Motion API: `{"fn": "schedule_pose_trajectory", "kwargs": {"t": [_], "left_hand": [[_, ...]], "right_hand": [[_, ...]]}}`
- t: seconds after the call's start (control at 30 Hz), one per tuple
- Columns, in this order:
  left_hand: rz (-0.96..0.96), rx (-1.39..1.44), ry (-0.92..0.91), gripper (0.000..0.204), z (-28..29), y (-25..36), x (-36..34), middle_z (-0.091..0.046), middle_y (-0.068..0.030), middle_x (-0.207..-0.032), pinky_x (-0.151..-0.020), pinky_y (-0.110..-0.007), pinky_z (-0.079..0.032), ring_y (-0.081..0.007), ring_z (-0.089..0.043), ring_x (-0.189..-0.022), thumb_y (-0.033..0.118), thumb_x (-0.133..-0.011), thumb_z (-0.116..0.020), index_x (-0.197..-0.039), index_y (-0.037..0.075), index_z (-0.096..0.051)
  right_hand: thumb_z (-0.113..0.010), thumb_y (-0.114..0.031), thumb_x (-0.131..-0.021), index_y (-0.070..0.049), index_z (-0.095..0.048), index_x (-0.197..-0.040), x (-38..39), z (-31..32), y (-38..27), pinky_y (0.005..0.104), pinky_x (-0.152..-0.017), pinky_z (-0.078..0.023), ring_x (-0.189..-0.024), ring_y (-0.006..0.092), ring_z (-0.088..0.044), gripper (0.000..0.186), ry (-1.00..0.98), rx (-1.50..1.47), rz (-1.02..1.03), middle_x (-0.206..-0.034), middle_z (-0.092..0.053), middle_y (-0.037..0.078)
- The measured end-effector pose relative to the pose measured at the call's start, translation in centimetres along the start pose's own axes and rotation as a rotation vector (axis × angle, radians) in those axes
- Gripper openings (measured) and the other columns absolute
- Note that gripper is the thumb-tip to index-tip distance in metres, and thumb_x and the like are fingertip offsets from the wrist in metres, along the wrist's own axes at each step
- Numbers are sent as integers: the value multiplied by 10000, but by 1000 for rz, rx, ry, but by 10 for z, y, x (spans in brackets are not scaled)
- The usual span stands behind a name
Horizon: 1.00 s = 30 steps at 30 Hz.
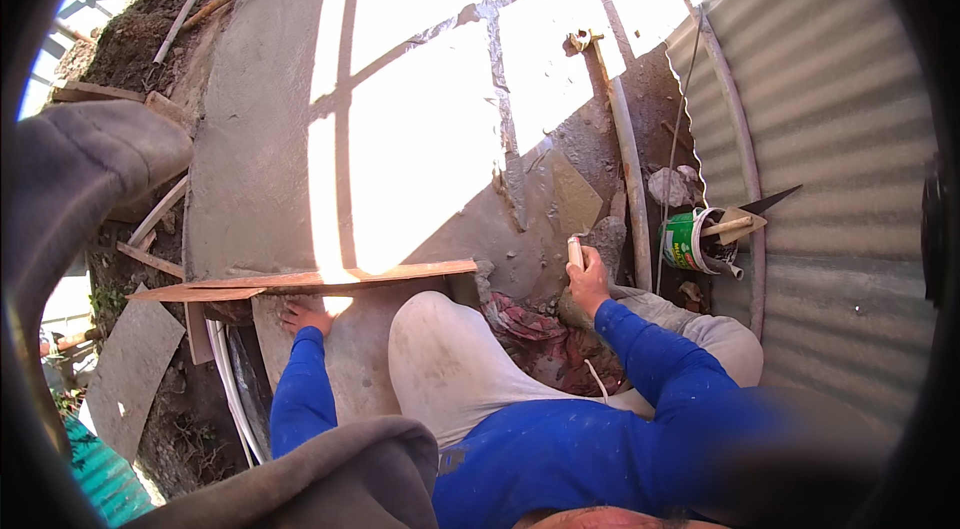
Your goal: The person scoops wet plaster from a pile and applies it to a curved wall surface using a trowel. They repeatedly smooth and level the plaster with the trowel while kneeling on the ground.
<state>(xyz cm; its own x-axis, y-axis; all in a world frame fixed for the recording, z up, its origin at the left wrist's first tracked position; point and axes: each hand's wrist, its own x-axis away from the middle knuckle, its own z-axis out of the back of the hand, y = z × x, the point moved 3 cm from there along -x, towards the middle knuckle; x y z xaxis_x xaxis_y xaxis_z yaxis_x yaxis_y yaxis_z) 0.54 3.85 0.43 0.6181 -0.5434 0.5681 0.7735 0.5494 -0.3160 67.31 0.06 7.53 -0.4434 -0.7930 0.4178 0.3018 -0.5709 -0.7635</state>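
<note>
A: What's the right hand (590,281) doing?

B: Fingers are clenching around a pale, short tool handle (576,251), held upright just above the wet grey cement slab (260,129). The working end is hiding behind the hand, so I can't tell the tool type. It's sitting at the slab's near right edge, beside the person's bent knee in dusty light trousers (440,359).

A: Left hand (305,314)?

B: Fingers are spread flat, gripping nothing. The palm is pressing on the grey surface just under the long thin wooden board (310,281) lying along the slab's near edge. I'd judge it's bracing the body while leaning forward.

A: Why the board there?

B: Probably acting as an edge form or straightedge; it's lying across the slab front, touching it.

A: Surroundings?

B: A green plastic bucket (685,241) is standing to the right, near the tool hand, with a wooden-handled pointed trowel (745,214) resting across it, likely kept within reach. A pale long pipe (628,179) is running along the slab's right side. A grey corrugated metal sheet (830,129) is standing further right. Soil and wood scraps (140,39) are lying at far left.
</note>
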Motion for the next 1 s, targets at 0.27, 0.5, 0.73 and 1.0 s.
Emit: {"fn": "schedule_pose_trajectory", "kwargs": {"t": [0.27,0.5,0.73,1.0], "left_hand": [[17,-30,40,1548,-11,-11,-11,-62,-329,-1716,-1282,-611,-71,-537,-64,-1581,839,-679,-762,-1644,-77,29],[31,3,37,1585,-4,-2,-7,-66,-382,-1689,-1281,-613,-74,-546,-66,-1578,866,-650,-760,-1640,-84,34],[37,39,33,1567,2,-1,2,-65,-394,-1682,-1281,-610,-73,-550,-58,-1577,838,-664,-777,-1640,-81,32],[39,1,34,1542,-4,-4,-8,-65,-383,-1687,-1280,-615,-78,-545,-45,-1580,838,-687,-760,-1645,-71,36]], "right_hand": [[-708,-121,-926,-14,-528,-1325,-29,36,-24,386,-659,-555,-806,238,-691,450,326,-309,-128,-1043,-684,152],[-760,-149,-885,-15,-560,-1295,-45,14,9,406,-769,-561,-889,280,-706,476,237,-92,-23,-1070,-701,168],[-784,-182,-849,-6,-603,-1269,-84,-20,-24,442,-899,-557,-1028,374,-723,489,91,51,-10,-1112,-729,227],[-777,-157,-873,-3,-604,-1270,-109,-3,-55,441,-849,-577,-937,347,-735,460,62,-22,-197,-1051,-731,217]]}}
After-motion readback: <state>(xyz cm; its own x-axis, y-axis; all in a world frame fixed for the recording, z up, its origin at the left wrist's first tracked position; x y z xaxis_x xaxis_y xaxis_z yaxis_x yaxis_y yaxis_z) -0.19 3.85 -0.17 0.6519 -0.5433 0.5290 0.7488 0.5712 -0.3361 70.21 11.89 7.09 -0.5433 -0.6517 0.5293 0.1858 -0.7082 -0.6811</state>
